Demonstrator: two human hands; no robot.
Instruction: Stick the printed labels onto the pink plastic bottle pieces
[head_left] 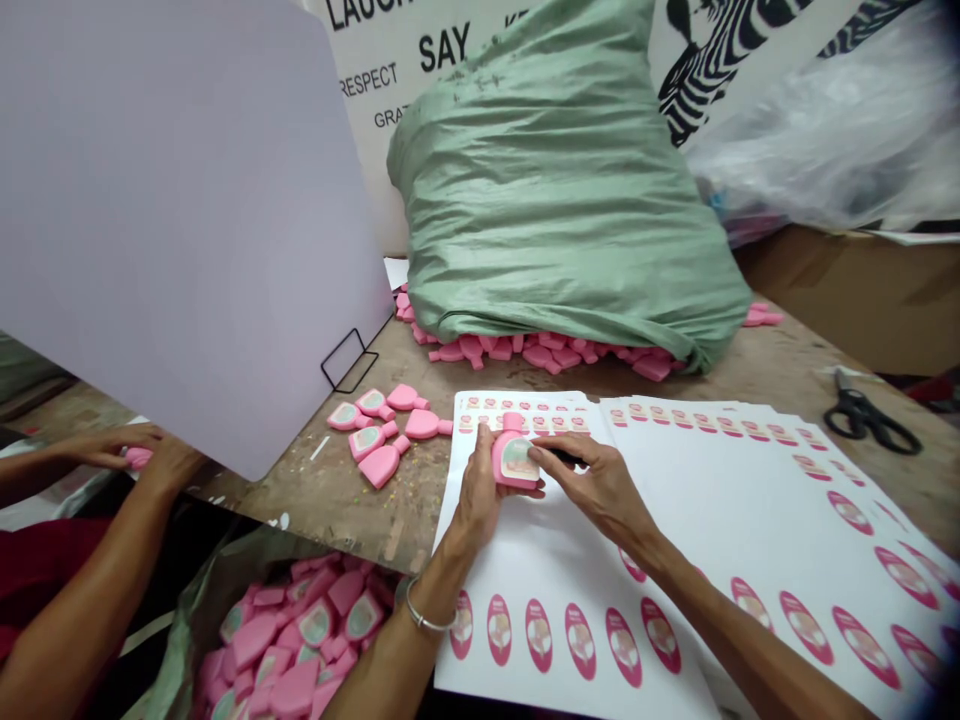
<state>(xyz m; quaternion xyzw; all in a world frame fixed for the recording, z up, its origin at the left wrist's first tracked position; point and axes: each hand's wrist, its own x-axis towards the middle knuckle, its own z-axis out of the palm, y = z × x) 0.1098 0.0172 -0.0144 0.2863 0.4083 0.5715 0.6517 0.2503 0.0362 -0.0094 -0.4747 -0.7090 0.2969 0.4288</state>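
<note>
My left hand [480, 482] is wrapped round a small pink toy bottle [517, 480], which it holds up above the sticker sheets. A pale oval label lies on the bottle's front. My right hand [589, 485] is closed, its fingertips touching the label's right edge. Between its fingers is a slim black tool [568, 456], mostly hidden, so its kind is unclear. Below both hands lie white sheets [570, 560] printed with pink oval and small heart-like stickers. Several pink bottles [381, 465], some with labels, rest on the table left of the sheets.
A sack [352, 600] of pink bottles stands at the front left. A large green sack [555, 200] sits at the back over more bottles. Black scissors [870, 412] lie at right. A pale panel [187, 220] separates a co-worker's hands [161, 455], which hold something pink.
</note>
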